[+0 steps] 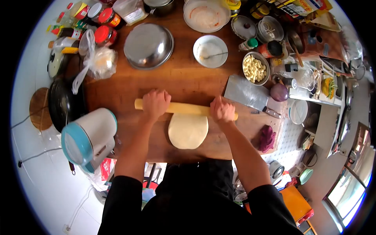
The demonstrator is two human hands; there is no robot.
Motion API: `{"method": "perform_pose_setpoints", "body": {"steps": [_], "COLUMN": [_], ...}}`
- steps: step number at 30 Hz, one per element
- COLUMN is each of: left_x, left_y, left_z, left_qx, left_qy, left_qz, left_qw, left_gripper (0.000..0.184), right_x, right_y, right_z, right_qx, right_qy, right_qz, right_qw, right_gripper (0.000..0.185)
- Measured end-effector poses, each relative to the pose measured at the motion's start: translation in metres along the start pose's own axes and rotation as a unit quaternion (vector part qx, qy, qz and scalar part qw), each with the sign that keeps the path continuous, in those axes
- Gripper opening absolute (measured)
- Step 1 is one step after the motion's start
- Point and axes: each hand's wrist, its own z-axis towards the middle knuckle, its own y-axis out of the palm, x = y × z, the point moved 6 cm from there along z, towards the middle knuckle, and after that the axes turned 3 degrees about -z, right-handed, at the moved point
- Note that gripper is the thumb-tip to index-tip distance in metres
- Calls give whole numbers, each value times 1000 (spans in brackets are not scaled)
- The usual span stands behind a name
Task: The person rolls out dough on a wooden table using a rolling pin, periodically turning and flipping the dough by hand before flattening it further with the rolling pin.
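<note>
My left hand (156, 102) is wrapped round the left part of a wooden rolling pin (190, 109), and my right hand (222, 109) grips it near the right end. The pin lies slightly slanted, its right end closer to me. Beneath its middle a flattened, pale piece of dough (188, 132) spreads toward me on the wooden table (137, 88). The pin covers the dough's far edge. To the right of my right hand rests a cleaver (246, 93) with a broad metal blade.
An upturned metal bowl (149, 46) and a white bowl (210, 51) with a utensil stand farther back. Peeled garlic cloves fill a bowl (255, 68) beside a purple onion (279, 92). A white-and-blue appliance (89, 139) occupies the left edge; a purple lump (267, 139) lies right.
</note>
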Motion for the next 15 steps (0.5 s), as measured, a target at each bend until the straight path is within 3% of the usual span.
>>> {"method": "perform_pose_setpoints", "body": {"steps": [2, 5, 6, 7, 9, 15], "left_x": [3, 15, 17, 13, 8, 10], "left_y": [-1, -17, -19, -18, -15, -10], "left_z": [-30, -68, -89, -103, -119, -133], "left_qx": [20, 87, 87, 93, 97, 148], "left_qy": [18, 85, 85, 45, -1, 5], "left_qz": [2, 19, 20, -3, -12, -19], "left_qw": [1000, 992, 992, 995, 995, 989], "left_gripper": [18, 13, 13, 12, 11, 10], "right_x": [-7, -11, -12, -15, -9, -5], "right_y": [-12, -18, -17, -24, -26, -21], "right_z": [-5, -43, -66, -80, -91, -101], "right_qx": [122, 99, 91, 145, 137, 131], "right_qy": [-85, -97, -113, -133, -108, -62], "right_qz": [22, -11, -23, -24, -18, -29], "right_qw": [989, 990, 989, 980, 984, 989], "right_gripper": [13, 11, 11, 12, 13, 14]}}
